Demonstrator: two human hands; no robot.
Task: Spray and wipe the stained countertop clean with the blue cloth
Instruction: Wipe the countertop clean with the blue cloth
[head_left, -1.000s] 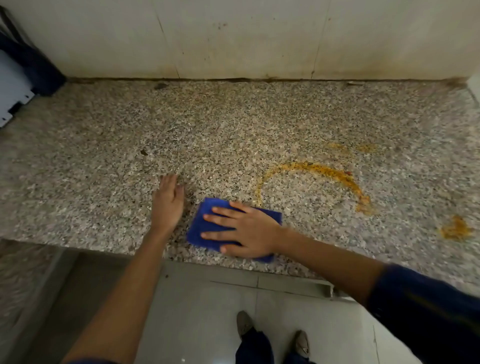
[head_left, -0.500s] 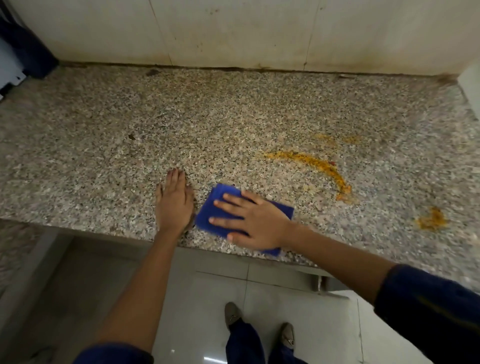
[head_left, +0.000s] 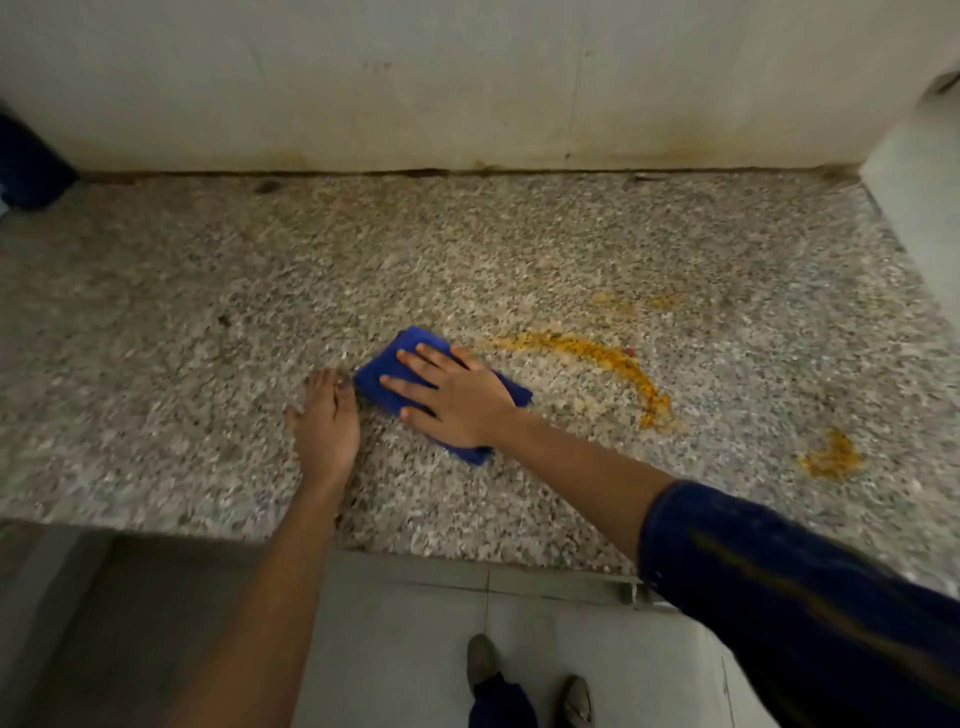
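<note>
A folded blue cloth (head_left: 387, 364) lies on the speckled granite countertop (head_left: 208, 291). My right hand (head_left: 452, 397) presses flat on the cloth with fingers spread. Just left of it, my left hand (head_left: 324, 426) rests palm down on the bare stone, fingers together, holding nothing. An orange curved stain (head_left: 597, 358) arcs to the right of the cloth. A smaller orange blotch (head_left: 831, 457) sits further right, and faint orange specks (head_left: 639, 301) lie behind the arc. No spray bottle is in view.
A stained white tiled wall (head_left: 467, 93) closes the back of the counter. A dark blue object (head_left: 31, 166) sits at the far left corner. A white surface (head_left: 924, 197) borders the right end. Below the counter's front edge are grey floor tiles and my shoes (head_left: 530, 675).
My right hand has slid the cloth away from the front edge, deeper onto the counter. The left end of the orange arc is gone. My left hand stayed beside the cloth.
</note>
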